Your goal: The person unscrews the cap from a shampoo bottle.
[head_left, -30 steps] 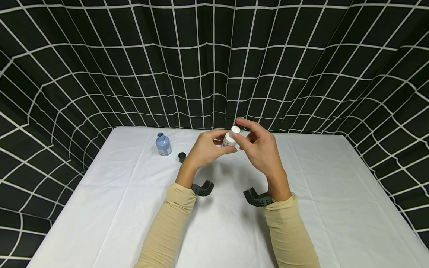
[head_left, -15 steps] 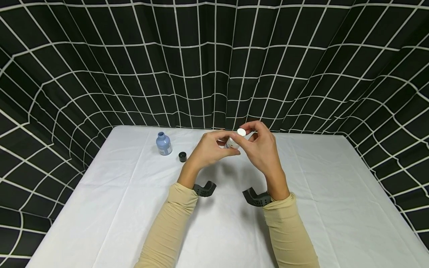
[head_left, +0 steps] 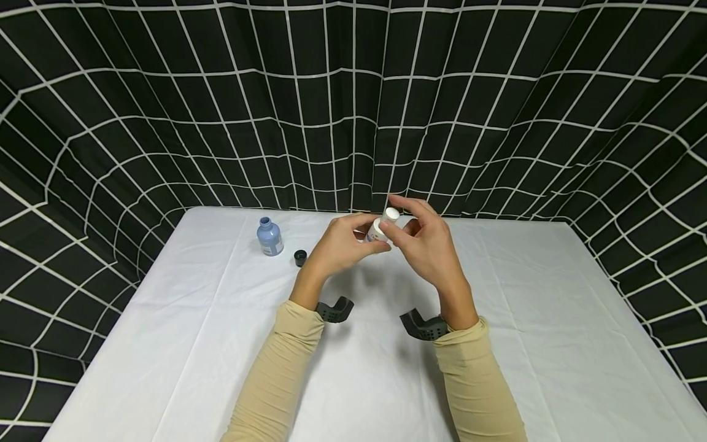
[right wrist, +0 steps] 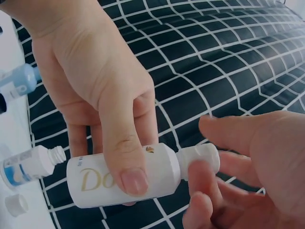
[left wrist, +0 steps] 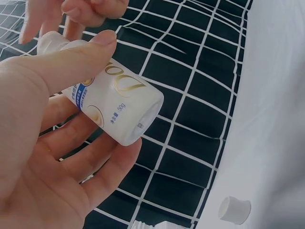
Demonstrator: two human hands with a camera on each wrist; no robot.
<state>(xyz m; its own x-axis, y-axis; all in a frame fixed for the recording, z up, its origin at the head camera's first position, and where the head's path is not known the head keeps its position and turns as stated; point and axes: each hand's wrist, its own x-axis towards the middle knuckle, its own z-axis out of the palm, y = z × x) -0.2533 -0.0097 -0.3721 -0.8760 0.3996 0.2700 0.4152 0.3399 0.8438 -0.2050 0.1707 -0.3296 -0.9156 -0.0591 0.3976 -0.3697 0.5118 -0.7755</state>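
Observation:
My left hand [head_left: 347, 241] grips a small white bottle [left wrist: 121, 102] with gold lettering and blue print, thumb on one side and fingers on the other. The bottle is tilted above the table. On its neck sits a white cap [right wrist: 198, 160]. My right hand [head_left: 428, 242] is at the cap, its thumb touching the near side. In the right wrist view one finger shows behind the cap, while an upper finger stretches away from it. To the left stand an uncapped blue bottle [head_left: 269, 239] and a black cap [head_left: 300, 258].
An uncapped white and blue bottle [right wrist: 29, 166] and a loose white cap [right wrist: 17, 205] stand on the white-covered table [head_left: 221, 344]. In the head view the left hand hides them. A black curtain with white grid lines [head_left: 353, 110] encloses the back and sides.
Half a second ago the right fingers were closed around the cap. The index finger has since lifted off, and the hands and bottle have shifted slightly left, much as one second ago.

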